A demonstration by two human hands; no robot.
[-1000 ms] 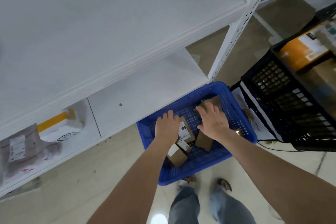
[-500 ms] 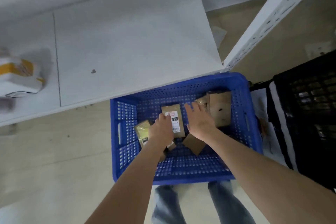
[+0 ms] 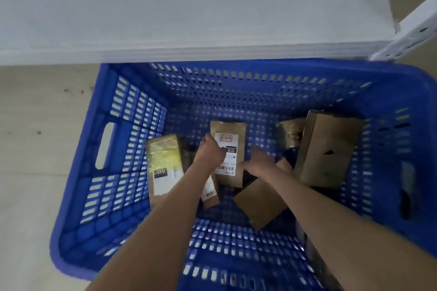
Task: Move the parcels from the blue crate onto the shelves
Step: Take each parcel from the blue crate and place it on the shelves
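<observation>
1. Now both hands are down inside the crate [image 3: 236, 92], which stands at the foot of the shelf [image 3: 189, 7]. The shelf lies at 12 o'clock, probably so that the way up is short.
2. The left hand [image 3: 210, 151] is curled on the 9 o'clock edge of the labelled parcel [image 3: 230, 149] in the middle of the crate. It seems to pinch this edge.
3. The right hand [image 3: 256, 163] reaches toward the 3 o'clock edge of the same parcel. It is blurred, so I cannot tell if its fingers are spread or closed.
4. I think two hands are used because the parcel lies on top of others and could slip.
5. A yellow parcel [image 3: 164, 163] waits at 9 o'clock, a big box [image 3: 326, 149] at 3 o'clock and a flat box [image 3: 260, 201] at 5 o'clock.
</observation>
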